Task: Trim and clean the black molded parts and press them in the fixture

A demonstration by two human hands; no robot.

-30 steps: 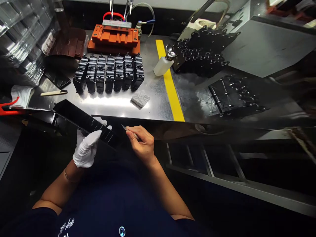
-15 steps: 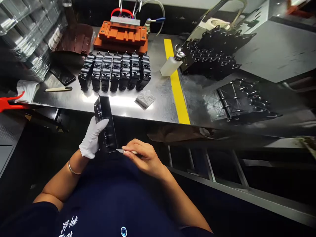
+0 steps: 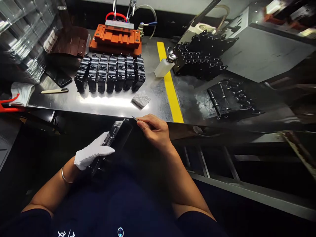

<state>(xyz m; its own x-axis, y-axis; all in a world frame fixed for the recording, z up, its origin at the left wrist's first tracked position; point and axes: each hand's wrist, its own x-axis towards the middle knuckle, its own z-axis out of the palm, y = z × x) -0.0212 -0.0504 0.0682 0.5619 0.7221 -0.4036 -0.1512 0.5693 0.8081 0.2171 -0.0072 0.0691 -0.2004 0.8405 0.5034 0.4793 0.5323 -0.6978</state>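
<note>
from where i stand, one black part (image 3: pixel 120 133) is up in the air, left of the yellow stripe (image 3: pixel 171 90) and nearer to the person. the left hand (image 3: pixel 94 151), in a soft white cloth glove, is wrapped around its lower half. it tilts the part so the far end leans up and toward the stripe, maybe to make that end easy to reach. the glove may be there to keep the fingers safe.

the right hand (image 3: pixel 156 132) has no glove. it pinches a little knife (image 3: pixel 135 118) like a pencil, perhaps to keep it steady. the thin metal tip is left of the stripe too, just beside the part, and i think there is a small gap.

the held part is long and dark, smooth on one side and bumpy on the other. on the shiny metal tabletop (image 3: pixel 98 106), left of the stripe, seven black pieces (image 3: pixel 108 75) with round, shiny bumps stand in a row, maybe to keep them tidy. a crinkly grey pad (image 3: pixel 140 99) lies just left of the stripe. a cloudy white bottle (image 3: pixel 163 67) hides a bit of the stripe.
</note>
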